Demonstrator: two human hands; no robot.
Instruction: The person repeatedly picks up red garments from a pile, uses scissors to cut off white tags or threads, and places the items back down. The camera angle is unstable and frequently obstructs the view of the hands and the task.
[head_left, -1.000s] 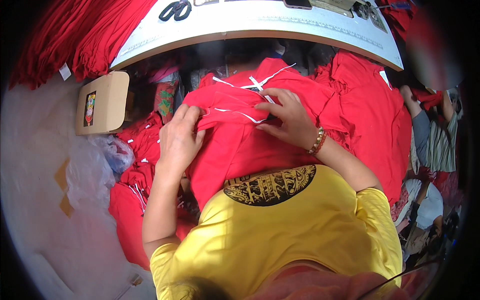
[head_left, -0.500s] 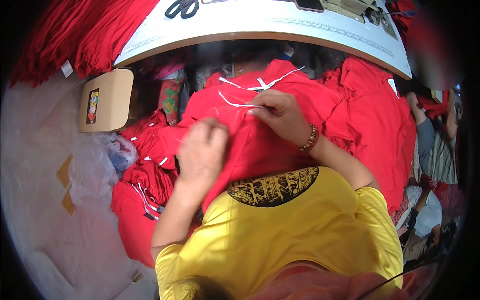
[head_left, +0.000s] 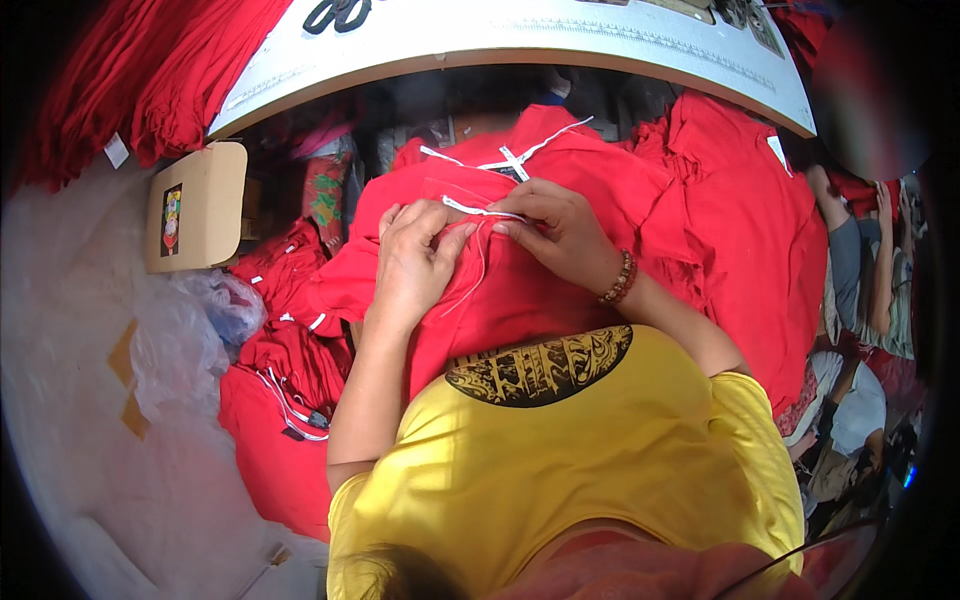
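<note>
One bright red soft-cloth garment (head_left: 545, 295) lay spread in front of the wearer's yellow T-shirt (head_left: 600, 450), just off the near edge of the white-topped table (head_left: 450, 25). Through my remote view I saw a narrow white tape strip (head_left: 465, 208) along a raised fold of it. The right hand (head_left: 570, 235) pinched that strip's right end between thumb and forefinger. The left hand (head_left: 410, 255) sat at the fold with its fingertips drawn narrow; I could not tell what exactly they gripped. One thin red thread (head_left: 484, 262) hung curving between the hands. Just beyond, more white tape (head_left: 530, 152) ran across the cloth, crossed by a short piece. A beaded bracelet (head_left: 620, 280) circled the right wrist. Another red cloth heap (head_left: 750, 250) lay below the table's right corner. Near the table's left end I noted black looped scissor handles (head_left: 346, 27); past its left corner hung gathered red garments (head_left: 180, 80), with a tan cardboard box (head_left: 205, 205) below them.
</note>
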